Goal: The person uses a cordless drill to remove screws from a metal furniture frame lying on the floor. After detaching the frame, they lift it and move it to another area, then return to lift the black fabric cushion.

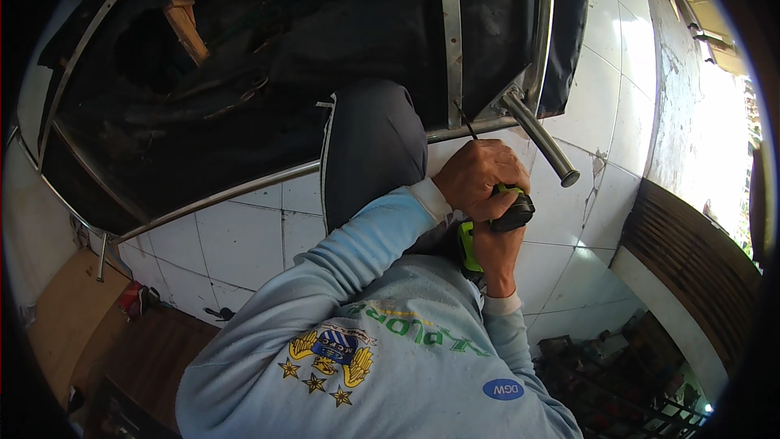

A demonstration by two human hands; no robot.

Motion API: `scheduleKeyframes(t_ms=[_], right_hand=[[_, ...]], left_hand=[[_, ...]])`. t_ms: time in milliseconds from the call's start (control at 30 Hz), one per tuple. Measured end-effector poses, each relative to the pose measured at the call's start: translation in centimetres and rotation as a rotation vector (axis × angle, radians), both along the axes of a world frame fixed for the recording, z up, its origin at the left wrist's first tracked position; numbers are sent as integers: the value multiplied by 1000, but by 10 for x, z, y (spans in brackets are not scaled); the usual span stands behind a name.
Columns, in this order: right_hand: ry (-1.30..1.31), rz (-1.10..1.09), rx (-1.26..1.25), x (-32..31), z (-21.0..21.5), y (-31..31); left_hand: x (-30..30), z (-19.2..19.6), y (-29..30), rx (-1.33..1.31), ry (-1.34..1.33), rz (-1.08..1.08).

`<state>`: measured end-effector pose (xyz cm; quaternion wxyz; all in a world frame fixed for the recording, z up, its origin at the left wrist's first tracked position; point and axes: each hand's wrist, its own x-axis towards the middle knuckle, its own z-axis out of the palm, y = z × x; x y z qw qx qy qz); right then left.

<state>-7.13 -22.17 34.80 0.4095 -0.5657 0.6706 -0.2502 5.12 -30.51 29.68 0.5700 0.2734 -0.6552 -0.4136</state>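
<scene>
Right of centre in the head view, between the person's trouser leg [375,146] and a short metal leg [543,140], a green-and-black power drill [513,213] sits in both hands. Orientation: rounded black rear end faces lower right, toward the wearer; long axis runs obliquely up and to the left. Thin dark bit [470,124] projects past the knuckles along this line, its tip at the near end of a perforated metal strip [452,41]. Whether tip and strip touch: cannot tell. A bright green part of the tool also shows below the hands, on the left.

Left hand [485,172]: closed over the drill body from above, back of hand up, fingers bent down over the right side; thumb lies by the rear end. Its forearm crosses obliquely from lower left, elbow out wide.

Right hand [499,252]: directly below the left, wrapped on the lower part of the tool; fingers mostly hidden, so exact curl is not readable. Its forearm rises almost straight from the lower edge, leaning slightly left.

Surroundings: strip meets a tubular metal frame [302,169], which borders a torn black covering [325,41]; a piece of wood [188,28] shows through a hole. White floor tiles [244,236] lie beneath.
</scene>
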Motion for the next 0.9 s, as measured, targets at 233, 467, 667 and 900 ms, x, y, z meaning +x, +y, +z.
scheduleKeyframes(t_ms=[233, 467, 667, 900], right_hand=[[-27, -64, -80, 5, -2, 1], [-18, -54, -8, 2, 1, 2], [14, -32, -25, -2, -2, 6], [-74, -48, -34, 1, 2, 5]], left_hand=[[-2, 0, 0, -17, -2, -19], [-3, 1, 0, -14, 3, -4], [-1, 4, 4, -12, -4, -8], [-3, 3, 3, -30, -2, 2]])
